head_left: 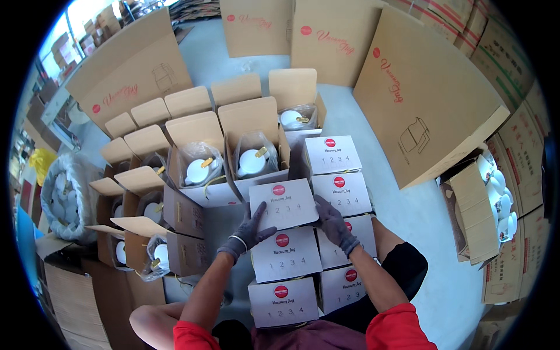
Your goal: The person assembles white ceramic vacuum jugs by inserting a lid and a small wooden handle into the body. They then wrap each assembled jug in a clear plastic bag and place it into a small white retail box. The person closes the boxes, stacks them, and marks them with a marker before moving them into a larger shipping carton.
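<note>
My left hand in a grey glove presses on the left side of a closed white carton with a red round mark. My right hand, also gloved, grips the same carton's right edge. That carton sits at the far end of a row of closed white cartons on the floor in front of me. A second row of closed white cartons runs beside it on the right.
Several open brown cartons holding bagged white jugs stand to the left and ahead. Big flat brown boxes lean at the back and right. A box of white lids sits at right, a bag of white parts at left.
</note>
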### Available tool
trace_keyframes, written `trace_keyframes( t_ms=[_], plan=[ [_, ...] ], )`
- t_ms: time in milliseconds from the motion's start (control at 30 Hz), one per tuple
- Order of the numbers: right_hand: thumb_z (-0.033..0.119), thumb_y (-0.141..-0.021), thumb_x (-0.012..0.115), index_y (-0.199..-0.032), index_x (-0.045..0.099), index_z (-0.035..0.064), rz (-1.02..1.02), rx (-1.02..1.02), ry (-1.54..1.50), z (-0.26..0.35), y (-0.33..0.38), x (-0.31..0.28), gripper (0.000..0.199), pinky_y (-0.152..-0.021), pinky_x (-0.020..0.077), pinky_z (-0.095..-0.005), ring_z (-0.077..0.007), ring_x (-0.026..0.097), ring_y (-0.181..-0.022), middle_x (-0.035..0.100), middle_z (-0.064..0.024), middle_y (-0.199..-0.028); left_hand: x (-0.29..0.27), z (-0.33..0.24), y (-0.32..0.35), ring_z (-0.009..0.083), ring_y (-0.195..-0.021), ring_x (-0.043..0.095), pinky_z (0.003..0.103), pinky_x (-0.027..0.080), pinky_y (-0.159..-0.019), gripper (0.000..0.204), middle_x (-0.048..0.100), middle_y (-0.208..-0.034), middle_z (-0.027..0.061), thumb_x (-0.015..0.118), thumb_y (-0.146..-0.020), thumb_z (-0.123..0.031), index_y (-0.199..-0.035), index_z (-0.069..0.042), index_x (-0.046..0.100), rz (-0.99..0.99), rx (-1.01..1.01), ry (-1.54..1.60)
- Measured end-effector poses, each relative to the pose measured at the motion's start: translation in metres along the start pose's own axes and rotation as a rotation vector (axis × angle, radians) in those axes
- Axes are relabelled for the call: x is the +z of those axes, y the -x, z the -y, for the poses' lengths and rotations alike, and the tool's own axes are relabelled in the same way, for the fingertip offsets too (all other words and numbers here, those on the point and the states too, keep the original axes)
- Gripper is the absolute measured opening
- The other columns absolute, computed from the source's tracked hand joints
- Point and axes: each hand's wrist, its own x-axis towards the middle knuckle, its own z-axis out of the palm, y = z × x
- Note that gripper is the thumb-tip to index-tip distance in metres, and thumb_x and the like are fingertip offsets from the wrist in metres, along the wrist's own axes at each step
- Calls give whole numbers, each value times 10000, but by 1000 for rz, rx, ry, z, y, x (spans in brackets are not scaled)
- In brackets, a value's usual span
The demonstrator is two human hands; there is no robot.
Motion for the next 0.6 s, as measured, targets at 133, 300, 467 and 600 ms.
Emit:
trace_keyframes(
  t_ms=[133,300,467,600],
  plan=[
    [223,-869,677,-1302,532,72,149,-279,901,18,-5,-11,482,-812,493,-361,-209,620,-840,661,-93,-985,-8,-12,-6,533,-1193,472,473,498,-943,871,274,-1413,348,721,-822,-356,-1510,-178,218,141,-190,79],
    [366,-907,577,-1236,565,99,336,-388,1574,23,-5,-4,424,-762,504,-363,-247,642,-764,673,-80,-912,-2,-19,-6,521,-1199,473,482,484,-956,813,264,-1421,354,656,-874,-359,-1510,-128,206,234,-294,-98],
    [459,-941,471,-1186,607,174,664,-280,1489,37,-35,-14,400,-774,519,-396,-266,678,-830,684,-93,-866,25,10,1,586,-1175,445,537,377,-1048,697,251,-1418,384,496,-943,-413,-1517,-161,193,98,-240,59],
    [474,-909,517,-1011,680,165,354,-264,1287,52,-102,10,364,-791,529,-446,-338,671,-911,652,-139,-970,33,-15,3,580,-1127,492,574,376,-1014,661,273,-1410,387,425,-954,-457,-1525,-234,180,151,-404,-128]
  ],
)
